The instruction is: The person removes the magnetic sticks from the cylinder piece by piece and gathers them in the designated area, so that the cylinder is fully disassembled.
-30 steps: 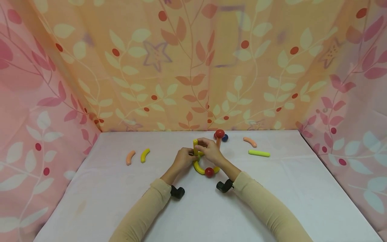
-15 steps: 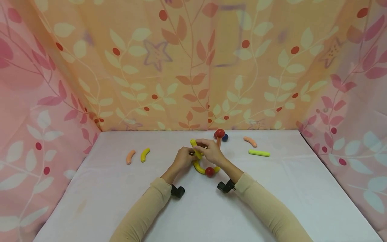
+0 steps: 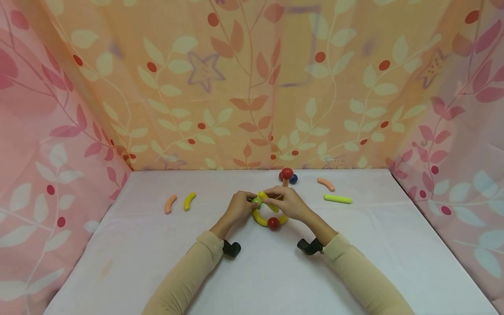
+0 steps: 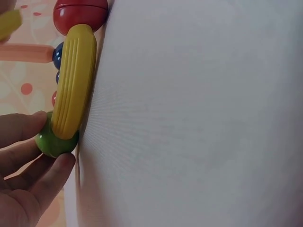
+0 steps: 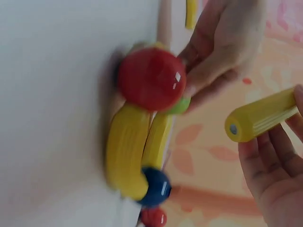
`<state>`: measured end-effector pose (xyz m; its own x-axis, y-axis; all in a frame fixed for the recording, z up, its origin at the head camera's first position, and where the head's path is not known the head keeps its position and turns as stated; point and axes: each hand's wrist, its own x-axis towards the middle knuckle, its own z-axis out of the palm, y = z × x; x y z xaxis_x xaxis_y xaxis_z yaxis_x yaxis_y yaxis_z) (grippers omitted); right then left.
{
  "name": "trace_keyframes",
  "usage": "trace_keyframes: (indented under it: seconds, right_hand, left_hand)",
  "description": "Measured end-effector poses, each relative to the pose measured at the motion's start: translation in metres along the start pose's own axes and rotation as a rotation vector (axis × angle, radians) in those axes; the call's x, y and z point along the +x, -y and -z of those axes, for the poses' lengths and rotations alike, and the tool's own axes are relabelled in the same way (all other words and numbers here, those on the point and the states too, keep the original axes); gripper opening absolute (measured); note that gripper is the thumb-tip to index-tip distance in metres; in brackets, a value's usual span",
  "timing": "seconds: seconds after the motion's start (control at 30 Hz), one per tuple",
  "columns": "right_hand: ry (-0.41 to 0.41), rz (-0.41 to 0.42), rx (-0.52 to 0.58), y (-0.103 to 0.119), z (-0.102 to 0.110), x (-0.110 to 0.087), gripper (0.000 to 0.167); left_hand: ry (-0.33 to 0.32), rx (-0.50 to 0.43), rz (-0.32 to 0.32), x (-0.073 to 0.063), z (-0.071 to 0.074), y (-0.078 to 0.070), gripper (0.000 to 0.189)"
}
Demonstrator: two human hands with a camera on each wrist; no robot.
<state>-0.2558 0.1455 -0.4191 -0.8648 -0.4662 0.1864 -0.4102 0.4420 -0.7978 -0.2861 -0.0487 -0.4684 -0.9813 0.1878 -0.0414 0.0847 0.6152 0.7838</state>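
Observation:
My left hand (image 3: pixel 238 206) pinches a green ball (image 4: pixel 53 142) with fingertips and thumb. That ball is part of a ring on the table, made of curved yellow sticks (image 4: pixel 75 80) with a red ball (image 3: pixel 273 223) at the near side and a blue ball (image 5: pixel 156 187). My right hand (image 3: pixel 292 204) holds a separate yellow stick (image 5: pixel 262 116) above the ring, tilted, its round metal end facing out. From the blue ball an orange stick (image 3: pixel 285 181) rises upright, topped by another red ball (image 3: pixel 287 173).
On the left lie an orange curved stick (image 3: pixel 170 204) and a yellow curved stick (image 3: pixel 190 201). To the right are another orange curved stick (image 3: pixel 326 184) and a straight lime stick (image 3: pixel 337 199). A loose blue ball (image 3: pixel 293 178) sits behind the ring, near the patterned curtain (image 3: pixel 177 109).
The yellow stick stood upright over the green ball, then tilted; my right hand has carried it off to the right. My left hand stays in place, and the green ball now shows.

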Motion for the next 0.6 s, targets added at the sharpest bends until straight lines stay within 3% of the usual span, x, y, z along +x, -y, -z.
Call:
trace_keyframes:
  seconds: [0.2, 0.37, 0.6]
  right_hand:
    - [0.032, -0.038, -0.072, -0.011, 0.023, -0.021, 0.032]
    - [-0.016, -0.047, -0.159, -0.028, 0.045, -0.032, 0.031]
    - [-0.083, -0.085, -0.313, -0.061, 0.074, -0.046, 0.029]
  left_hand:
    - [0.013, -0.013, 0.044, 0.001, 0.000, 0.000, 0.031]
    - [0.013, -0.032, 0.083, 0.002, 0.000, -0.001, 0.030]
    - [0.021, -0.039, 0.086, 0.002, -0.001, 0.000, 0.029]
